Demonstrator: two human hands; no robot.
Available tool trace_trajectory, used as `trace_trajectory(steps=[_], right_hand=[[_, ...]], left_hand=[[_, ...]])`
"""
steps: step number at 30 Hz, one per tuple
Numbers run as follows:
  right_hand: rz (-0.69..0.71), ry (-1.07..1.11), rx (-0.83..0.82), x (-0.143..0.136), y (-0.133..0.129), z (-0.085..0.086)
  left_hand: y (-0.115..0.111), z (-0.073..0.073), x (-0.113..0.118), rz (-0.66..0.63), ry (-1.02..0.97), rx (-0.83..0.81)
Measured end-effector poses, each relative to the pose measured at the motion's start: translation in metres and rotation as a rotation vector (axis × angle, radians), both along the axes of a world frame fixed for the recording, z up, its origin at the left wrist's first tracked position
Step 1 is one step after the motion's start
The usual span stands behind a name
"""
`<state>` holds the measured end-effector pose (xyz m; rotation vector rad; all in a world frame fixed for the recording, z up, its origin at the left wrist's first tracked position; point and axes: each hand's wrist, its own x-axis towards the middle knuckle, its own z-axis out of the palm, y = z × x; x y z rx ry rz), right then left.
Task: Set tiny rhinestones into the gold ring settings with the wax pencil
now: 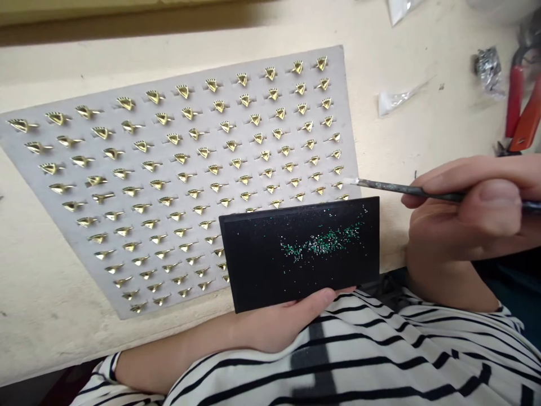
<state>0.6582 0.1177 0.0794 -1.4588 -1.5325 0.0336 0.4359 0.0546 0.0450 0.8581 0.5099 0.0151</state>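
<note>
A black tray (262,265) scattered with tiny green and white stones is held from below by my left hand (296,316), the thumb on its lower edge. My right hand (473,203) pinches a thin dark stick (393,187) with a white tip. That tip is just beyond the tray's upper right corner, close to the rings at the board's right edge. The pale grey board (114,304) carries rows of gold rings with triangular heads (270,73). The tray overlaps the board's lower right part and hides some rings.
Red-and-orange-handled pliers (522,113) lie at the right beside a crumpled clear packet (488,70). A small plastic bag (401,101) rests right of the board, another (401,8) at the top edge. A yellowish ledge (105,11) runs along the top left of the cream table (34,316).
</note>
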Motion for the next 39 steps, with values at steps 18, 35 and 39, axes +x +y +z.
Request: trace_trajectory(steps=[18, 35, 39], right_hand=[[0.067, 0.077, 0.037, -0.0068, -0.0008, 0.0006], [0.060, 0.032, -0.012, -0.0041, -0.0047, 0.0037], [0.069, 0.071, 0.052, -0.0053, -0.0039, 0.0011]], left_hand=[[0.0008, 0.0014, 0.0008, -0.005, 0.006, -0.051], [0.0017, 0.0013, -0.0001, -0.034, 0.017, -0.038], [0.0017, 0.0019, 0.0001, -0.023, 0.013, -0.037]])
